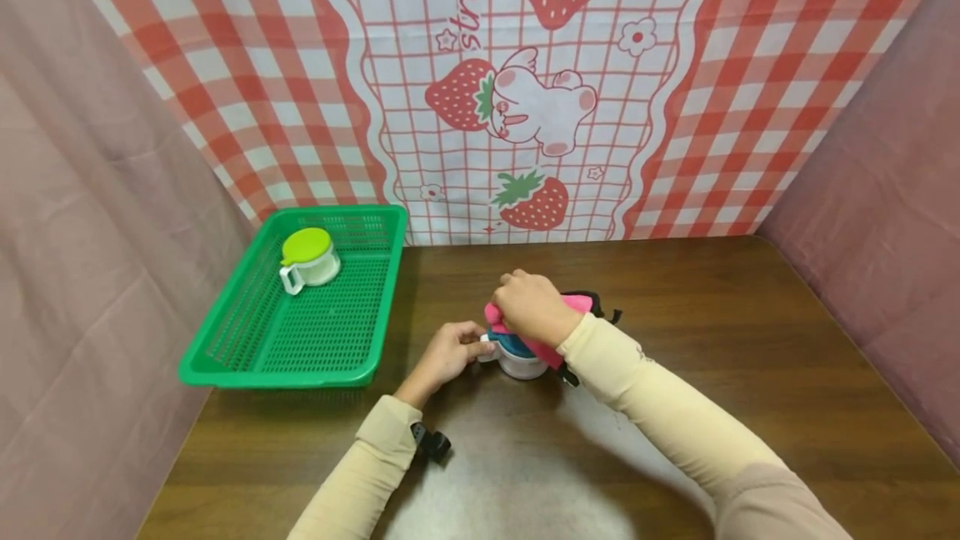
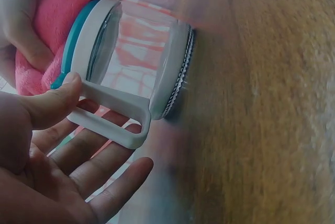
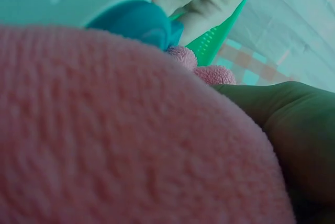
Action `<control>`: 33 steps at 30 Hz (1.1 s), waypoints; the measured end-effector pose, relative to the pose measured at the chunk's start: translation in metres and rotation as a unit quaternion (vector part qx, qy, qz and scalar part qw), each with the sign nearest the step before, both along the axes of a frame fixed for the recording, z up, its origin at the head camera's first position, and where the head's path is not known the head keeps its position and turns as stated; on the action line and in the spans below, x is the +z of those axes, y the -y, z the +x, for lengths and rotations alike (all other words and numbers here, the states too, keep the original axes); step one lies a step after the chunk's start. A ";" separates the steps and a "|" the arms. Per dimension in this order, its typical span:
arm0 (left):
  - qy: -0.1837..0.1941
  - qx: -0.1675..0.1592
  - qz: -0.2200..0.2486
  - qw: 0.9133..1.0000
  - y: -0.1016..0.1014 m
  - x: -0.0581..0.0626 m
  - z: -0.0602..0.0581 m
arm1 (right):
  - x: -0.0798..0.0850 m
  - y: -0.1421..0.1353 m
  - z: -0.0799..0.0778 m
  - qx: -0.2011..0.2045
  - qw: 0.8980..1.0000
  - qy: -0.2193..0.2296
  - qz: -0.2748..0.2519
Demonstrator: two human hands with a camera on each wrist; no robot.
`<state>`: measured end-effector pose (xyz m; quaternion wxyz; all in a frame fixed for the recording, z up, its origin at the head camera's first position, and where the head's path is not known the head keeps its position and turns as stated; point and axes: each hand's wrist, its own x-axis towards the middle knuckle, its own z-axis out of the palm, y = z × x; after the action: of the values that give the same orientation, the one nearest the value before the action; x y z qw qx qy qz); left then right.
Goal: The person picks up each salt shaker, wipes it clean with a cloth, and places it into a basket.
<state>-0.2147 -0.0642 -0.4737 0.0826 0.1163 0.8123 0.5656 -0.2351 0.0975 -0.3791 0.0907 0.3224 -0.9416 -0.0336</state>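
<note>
A clear jar (image 1: 521,367) with a white handle and a blue-teal lid (image 2: 78,33) stands upright on the wooden table. My left hand (image 1: 447,351) holds it by the handle (image 2: 137,130), thumb near the lid's edge and fingers behind the handle, loosely spread. Above, my right hand (image 1: 534,307) grips a fuzzy pink cloth (image 1: 580,303) and presses it onto the lid. The cloth (image 3: 104,130) fills most of the right wrist view and hides part of the lid. Through the jar's side, in the left wrist view, the red-and-white backdrop shows.
To the left, a green plastic basket (image 1: 384,298) holds another jar (image 1: 324,267) with a lime-green lid and white handle. A strawberry-print curtain (image 1: 405,148) hangs behind the table (image 1: 712,315), and plain pinkish cloths hang on both sides. A black wrist camera (image 1: 431,442) sits on the left wrist.
</note>
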 end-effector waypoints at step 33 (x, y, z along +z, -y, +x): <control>-0.008 0.020 -0.007 1.000 -0.003 -0.001 0.002 | 0.003 -0.032 -0.017 -0.053 0.996 0.068 -0.031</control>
<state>-0.2124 -0.0616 -0.4750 0.0658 0.1042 0.8187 0.5608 -0.2520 0.1300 -0.3764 0.0342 0.2705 -0.9620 0.0129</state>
